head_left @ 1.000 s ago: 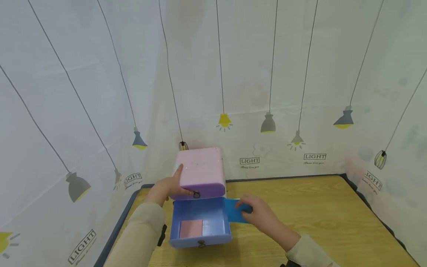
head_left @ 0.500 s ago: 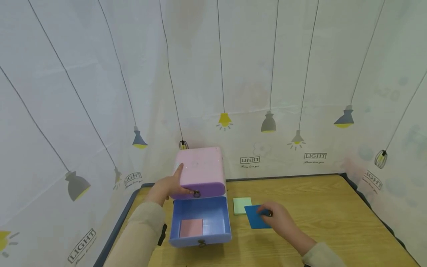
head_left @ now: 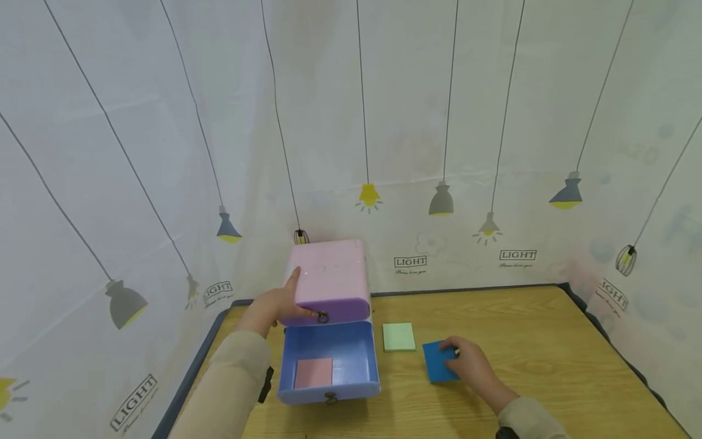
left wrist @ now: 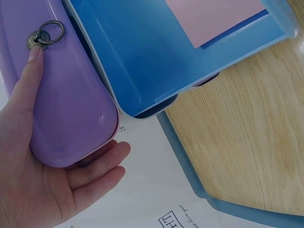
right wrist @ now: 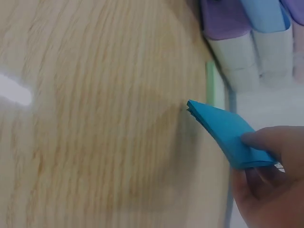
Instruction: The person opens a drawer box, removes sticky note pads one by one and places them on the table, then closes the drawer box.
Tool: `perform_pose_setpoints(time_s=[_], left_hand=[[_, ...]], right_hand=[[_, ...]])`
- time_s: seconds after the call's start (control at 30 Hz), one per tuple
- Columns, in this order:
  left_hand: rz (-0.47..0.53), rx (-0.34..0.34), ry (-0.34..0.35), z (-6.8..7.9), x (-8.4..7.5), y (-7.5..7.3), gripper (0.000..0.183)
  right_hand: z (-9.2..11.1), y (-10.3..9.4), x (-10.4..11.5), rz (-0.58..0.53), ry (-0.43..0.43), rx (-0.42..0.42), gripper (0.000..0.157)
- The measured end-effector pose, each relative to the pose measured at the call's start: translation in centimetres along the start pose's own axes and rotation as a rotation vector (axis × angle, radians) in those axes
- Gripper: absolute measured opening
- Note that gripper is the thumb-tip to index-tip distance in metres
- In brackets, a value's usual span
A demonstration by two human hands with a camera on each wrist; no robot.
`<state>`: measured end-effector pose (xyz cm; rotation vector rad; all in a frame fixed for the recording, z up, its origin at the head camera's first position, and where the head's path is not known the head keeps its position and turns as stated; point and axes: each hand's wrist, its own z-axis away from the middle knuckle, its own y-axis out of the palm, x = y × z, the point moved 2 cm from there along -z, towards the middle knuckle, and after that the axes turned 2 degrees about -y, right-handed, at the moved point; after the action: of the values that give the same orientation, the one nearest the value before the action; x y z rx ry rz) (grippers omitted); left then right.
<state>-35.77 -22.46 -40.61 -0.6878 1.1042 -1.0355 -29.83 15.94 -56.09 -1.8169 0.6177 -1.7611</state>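
Note:
A small drawer cabinet (head_left: 329, 274) stands at the back of the table, with a pink top and a purple upper drawer. My left hand (head_left: 276, 306) grips its left side; in the left wrist view the thumb lies on the purple front at the metal ring pull (left wrist: 38, 40). Below, the blue drawer (head_left: 353, 344) is pulled out and holds a pink sticky-note pad (head_left: 314, 373). To the right, my right hand (head_left: 474, 366) pinches a blue sticky-note pad (right wrist: 225, 130) between thumb and fingers, tilted over the table. A pale green sticky-note pad (head_left: 398, 337) lies beside the cabinet.
The wood-grain table (head_left: 526, 341) has a dark edge strip. Behind it hangs a white backdrop (head_left: 406, 122) printed with lamps. In the right wrist view, another purple drawer front (right wrist: 225, 21) shows beneath the blue drawer.
The right hand has carried the blue pad rightward, away from the cabinet and the green pad, which it earlier covered. The left hand stays in place on the cabinet.

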Motion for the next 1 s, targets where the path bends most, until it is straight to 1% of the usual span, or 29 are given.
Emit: perform_pose_setpoints(time_s=[0.2,0.3,0.43,0.57,0.77,1.0], left_hand=[[0.004,0.001,0.009,0.0,0.0,0.1,0.122],[-0.004,0.000,0.006,-0.1,0.1,0.1,0.122],[-0.005,0.002,0.004,-0.2,0.2,0.1,0.121],[-0.001,0.004,0.006,-0.2,0.2,0.1,0.122],[0.004,0.003,0.003,-0.4,0.4,0.1,0.122],[0.011,0.002,0.012,-0.1,0.1,0.1,0.121]], right_hand=[[-0.9,0.8,-1.8,0.039,0.026,0.060,0.046],[-1.3,1.3,-2.5,0.077,0.017,0.092,0.056],[-1.6,1.9,-3.3,0.119,-0.015,0.089,0.063],[-2.1,2.5,-3.7,0.139,-0.024,0.064,0.066],[-2.9,3.2,-3.3,0.196,-0.013,0.045,0.065],[-4.0,3.1,-2.8,0.271,-0.015,0.050,0.063]])
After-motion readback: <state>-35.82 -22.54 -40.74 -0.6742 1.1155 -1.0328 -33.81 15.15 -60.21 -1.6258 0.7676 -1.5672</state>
